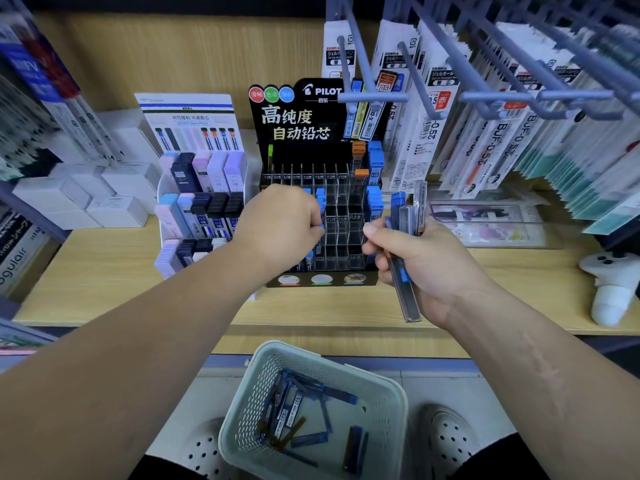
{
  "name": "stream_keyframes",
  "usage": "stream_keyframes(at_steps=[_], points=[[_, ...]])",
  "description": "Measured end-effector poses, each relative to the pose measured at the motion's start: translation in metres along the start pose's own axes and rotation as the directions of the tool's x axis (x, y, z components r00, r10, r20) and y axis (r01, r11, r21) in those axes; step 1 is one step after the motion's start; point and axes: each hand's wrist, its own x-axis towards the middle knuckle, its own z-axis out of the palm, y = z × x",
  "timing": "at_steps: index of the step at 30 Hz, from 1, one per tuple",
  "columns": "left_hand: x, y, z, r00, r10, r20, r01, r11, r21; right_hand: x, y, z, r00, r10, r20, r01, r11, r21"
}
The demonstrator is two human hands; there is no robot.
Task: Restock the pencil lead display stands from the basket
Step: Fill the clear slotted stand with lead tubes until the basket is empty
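Left hand [280, 226] is at the left slots of the black Pilot display stand [311, 126] on the shelf [121, 271]. Its fingers are curled, pinching a blue-capped case [322, 226]; the case is mostly hidden, so its axis can't be told. Right hand [426, 268] is just right of the stand, fingers wrapped round a bundle of lead cases [407, 216]. Their long axis is near upright, blue caps up, lower ends tilted toward the camera. The basket [249, 410] is below the shelf edge, with loose cases [298, 407] lying flat in it at mixed angles.

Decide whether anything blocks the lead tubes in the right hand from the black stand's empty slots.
Nothing visible does. The lead tubes are just right of the black stand; its middle slots lie open, with the left hand at its left side.
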Motion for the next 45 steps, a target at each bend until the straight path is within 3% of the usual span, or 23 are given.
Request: stream_keyframes(at_steps=[8,14,18,21,22,24,25,31,40,45], points=[[0.003,0.005,0.012,0.999,0.025,0.035,-0.035,0.945,0.325,-0.001,-0.001,-0.001,1.000,0.014,-0.010,-0.014,1.000,0.010],[0.006,0.004,0.013,0.998,0.051,0.035,-0.060,0.944,0.324,-0.001,-0.001,-0.003,0.999,0.036,0.013,-0.036,0.999,0.025],[0.003,0.002,0.003,0.996,0.092,0.000,-0.091,0.979,0.183,-0.001,-0.001,-0.001,0.995,0.037,0.093,-0.038,0.999,0.007],[-0.001,0.010,-0.010,0.995,0.087,-0.041,-0.093,0.984,-0.152,-0.004,-0.002,0.002,0.985,0.016,0.174,-0.011,0.999,-0.032],[-0.003,0.015,-0.013,0.999,0.030,-0.015,-0.033,0.936,-0.351,-0.005,-0.002,0.003,0.982,0.011,0.190,-0.004,0.999,-0.036],[-0.007,0.025,-0.018,0.989,-0.082,0.127,0.148,0.688,-0.710,-0.007,-0.002,0.005,0.976,0.015,0.218,-0.006,0.999,-0.039],[-0.008,0.029,-0.020,0.976,-0.097,0.193,0.213,0.570,-0.793,-0.008,-0.003,0.005,0.973,0.019,0.232,-0.010,0.999,-0.042],[-0.011,0.036,-0.021,0.971,-0.034,0.236,0.227,0.426,-0.876,-0.011,-0.005,0.005,0.958,0.036,0.285,-0.022,0.998,-0.052],[-0.007,0.035,-0.012,0.973,-0.041,0.228,0.227,0.371,-0.901,-0.009,-0.008,-0.001,0.945,0.118,0.305,-0.122,0.993,-0.005],[0.003,0.028,-0.016,0.960,-0.196,0.201,0.237,0.183,-0.954,-0.007,-0.009,-0.007,0.924,0.190,0.330,-0.217,0.975,0.045]])
